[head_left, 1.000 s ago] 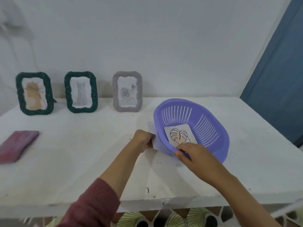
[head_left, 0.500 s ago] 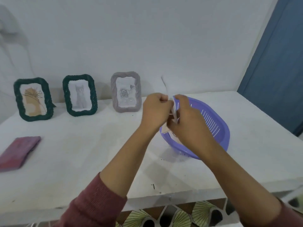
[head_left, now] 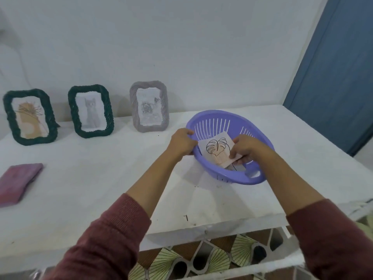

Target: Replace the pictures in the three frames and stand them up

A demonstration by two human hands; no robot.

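Three frames stand upright along the back wall: a dark green one (head_left: 30, 116) with a tan plant picture, a second dark green one (head_left: 91, 110) with a grey cat, and a grey one (head_left: 149, 106) with roses. A purple slotted basket (head_left: 238, 174) sits on the white table. Inside it lies a leaf drawing (head_left: 216, 147) on top of other paper. My left hand (head_left: 182, 143) grips the basket's left rim. My right hand (head_left: 245, 149) is in the basket, fingers pinching the right edge of the leaf drawing.
A folded maroon cloth (head_left: 17, 181) lies at the table's left edge. The table's front edge (head_left: 201, 233) runs just below my forearms, with patterned floor tiles beneath. A blue door (head_left: 333, 67) stands at the right.
Half a second ago both hands were raised together above the basket holding a paper. Now they have dropped: the left onto the basket's rim, the right into the basket onto the leaf drawing.
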